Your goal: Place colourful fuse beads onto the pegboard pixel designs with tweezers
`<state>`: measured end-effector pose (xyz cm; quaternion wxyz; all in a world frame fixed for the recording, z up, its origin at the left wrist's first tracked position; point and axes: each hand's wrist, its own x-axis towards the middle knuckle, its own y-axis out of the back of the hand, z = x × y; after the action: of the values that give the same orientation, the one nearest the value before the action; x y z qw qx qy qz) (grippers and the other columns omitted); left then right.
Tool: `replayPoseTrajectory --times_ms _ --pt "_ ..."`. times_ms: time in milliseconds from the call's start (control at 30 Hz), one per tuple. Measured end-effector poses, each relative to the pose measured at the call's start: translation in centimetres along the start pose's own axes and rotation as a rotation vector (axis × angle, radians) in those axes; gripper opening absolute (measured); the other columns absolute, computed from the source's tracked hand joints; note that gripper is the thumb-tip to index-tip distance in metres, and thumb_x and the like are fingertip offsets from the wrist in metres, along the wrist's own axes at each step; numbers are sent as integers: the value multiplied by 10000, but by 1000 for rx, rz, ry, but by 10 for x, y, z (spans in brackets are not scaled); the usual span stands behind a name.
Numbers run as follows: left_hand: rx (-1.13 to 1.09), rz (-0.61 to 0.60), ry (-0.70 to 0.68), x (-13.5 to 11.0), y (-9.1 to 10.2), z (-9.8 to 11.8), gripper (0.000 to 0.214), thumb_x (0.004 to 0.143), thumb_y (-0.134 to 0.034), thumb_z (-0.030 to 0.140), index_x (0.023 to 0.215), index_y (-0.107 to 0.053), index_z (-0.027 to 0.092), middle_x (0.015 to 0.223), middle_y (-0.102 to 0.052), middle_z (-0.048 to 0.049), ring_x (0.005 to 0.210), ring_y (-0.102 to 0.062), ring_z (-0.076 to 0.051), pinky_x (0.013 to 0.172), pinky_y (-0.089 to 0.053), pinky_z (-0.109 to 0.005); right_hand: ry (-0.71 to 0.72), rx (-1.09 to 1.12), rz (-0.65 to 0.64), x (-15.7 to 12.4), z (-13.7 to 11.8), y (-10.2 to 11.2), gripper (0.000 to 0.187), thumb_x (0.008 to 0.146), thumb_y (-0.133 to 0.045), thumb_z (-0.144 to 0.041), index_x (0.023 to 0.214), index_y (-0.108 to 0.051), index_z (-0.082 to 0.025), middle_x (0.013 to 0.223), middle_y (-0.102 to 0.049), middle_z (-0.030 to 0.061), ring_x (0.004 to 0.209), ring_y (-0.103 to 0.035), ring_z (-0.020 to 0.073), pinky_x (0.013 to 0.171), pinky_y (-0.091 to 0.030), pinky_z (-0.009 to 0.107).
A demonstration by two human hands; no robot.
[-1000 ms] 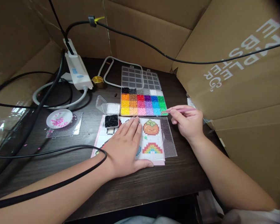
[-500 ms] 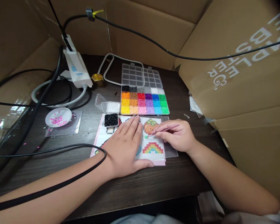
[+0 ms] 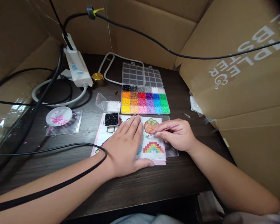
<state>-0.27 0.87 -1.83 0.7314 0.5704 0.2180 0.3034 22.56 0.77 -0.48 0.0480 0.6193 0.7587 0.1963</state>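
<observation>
My left hand [image 3: 124,144] lies flat, fingers stretched out, on a printed pattern sheet [image 3: 155,155] with a rainbow and an orange fruit drawn on a grid. Pinched in my right hand [image 3: 177,135] is a pair of pink tweezers [image 3: 164,129], their tip pointing left just below the fruit picture. A few small green beads [image 3: 146,136] lie by that tip; whether the tweezers grip one I cannot tell. Partly under the sheet is a clear pegboard [image 3: 172,149]. A small box of black beads [image 3: 111,119] stands on the sheet's upper left, beside my left fingers.
Behind the sheet stands an open bead case [image 3: 146,99] with many colours. A white dish [image 3: 59,116] of pink beads rests on another pegboard [image 3: 77,123] at left. A power strip [image 3: 78,67], a gold cup [image 3: 98,79] and cardboard walls surround the desk. A black cable [image 3: 60,183] crosses my left forearm.
The view has shifted very slightly. Both hands and the tweezers stay in nearly the same place over the sheet.
</observation>
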Motion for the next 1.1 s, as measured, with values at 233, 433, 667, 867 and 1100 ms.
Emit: replayPoseTrajectory --times_ms 233,433,667,867,1100 --pt "-12 4 12 0 -1 -1 1212 741 -467 927 1538 -310 28 1634 -202 -278 1525 -185 -427 1218 -225 -544 -69 96 24 0 -2 1 52 761 -801 -249 801 -821 -223 780 -800 48 574 -703 159 516 -572 262" --pt "9 -5 10 0 0 -1 1226 745 -455 931 1536 -309 5 1637 -183 -281 1528 -176 -424 1225 -212 -535 -45 192 232 5 4 13 82 811 -777 -288 821 -811 -214 682 -752 36 420 -487 86 411 -419 249" --pt "29 -3 7 -1 -1 -1 1227 758 -440 927 1536 -306 -12 1636 -179 -286 1526 -176 -432 1223 -218 -539 -15 187 646 25 30 31 138 771 -813 -304 697 -769 -195 826 -757 65 440 -491 72 400 -362 253" --pt "46 -18 10 0 -1 -2 1232 753 -442 931 1535 -308 -12 1635 -177 -287 1527 -172 -431 1221 -219 -541 -38 203 664 30 35 35 174 745 -819 -311 673 -748 -169 813 -749 77 425 -478 62 376 -357 245" --pt "16 1 6 0 -3 -2 1237 756 -427 935 1540 -295 -14 1639 -167 -283 1526 -169 -437 1226 -210 -541 -46 89 647 30 31 28 129 779 -788 -300 741 -791 -177 835 -757 73 450 -502 63 409 -393 237"
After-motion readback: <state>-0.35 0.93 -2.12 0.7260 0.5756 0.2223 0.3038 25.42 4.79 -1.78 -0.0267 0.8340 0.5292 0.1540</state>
